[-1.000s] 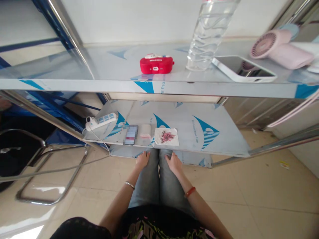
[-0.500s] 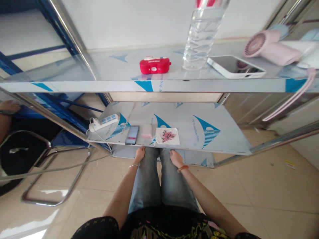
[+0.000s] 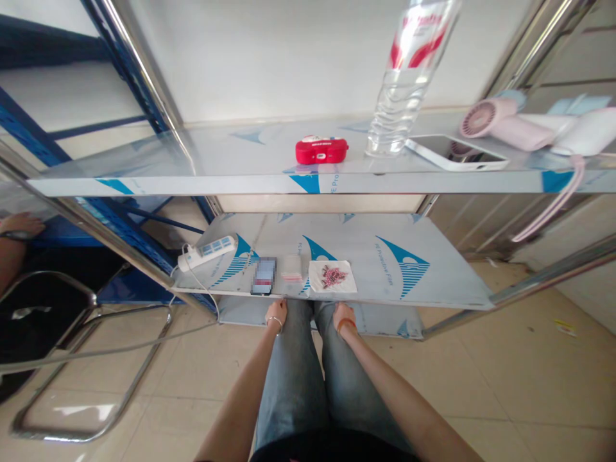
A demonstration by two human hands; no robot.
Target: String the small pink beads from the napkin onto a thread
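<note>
My left hand (image 3: 276,312) is curled closed on my left thigh, just under the lower shelf's front edge; I see nothing in it. My right hand (image 3: 343,313) is closed in the same way on the right thigh, its fingertips partly hidden. On the lower shelf (image 3: 356,237), above my hands, lie a phone (image 3: 264,276) with a blurred screen, a small pack of pale sheets (image 3: 291,268) and a white square (image 3: 332,276) with a reddish pattern. My hands are apart from all three.
The upper shelf (image 3: 216,186) bears a red earphone case (image 3: 321,151), a water bottle (image 3: 397,115), a white phone (image 3: 457,154) and a pink handheld fan (image 3: 510,125). A power strip (image 3: 206,252) lies at lower left. Another person's hand (image 3: 22,224) and a metal-framed chair (image 3: 115,417) are left.
The view has tilted up a little and shifted, so more of the bottle shows. My hands stay closed on my thighs, the right one turned slightly. The objects on the shelves keep their places.
</note>
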